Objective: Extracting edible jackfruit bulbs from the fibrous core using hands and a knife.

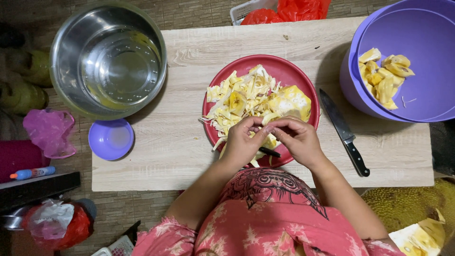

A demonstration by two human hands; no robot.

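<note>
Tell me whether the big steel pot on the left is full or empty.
Empty. The steel pot stands upright and its bare shiny bottom shows, with only a yellowish smear along the inner wall. The fruit pieces lie in the purple tub instead.

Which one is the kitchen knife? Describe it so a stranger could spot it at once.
Start at the pale wooden table and find the red plate of jackfruit scraps at its middle. Just right of that plate, before the big purple tub, lies the kitchen knife, flat on the wood. Its long dark blade and black riveted handle set it apart from the small black-handled tool under the hands.
</note>
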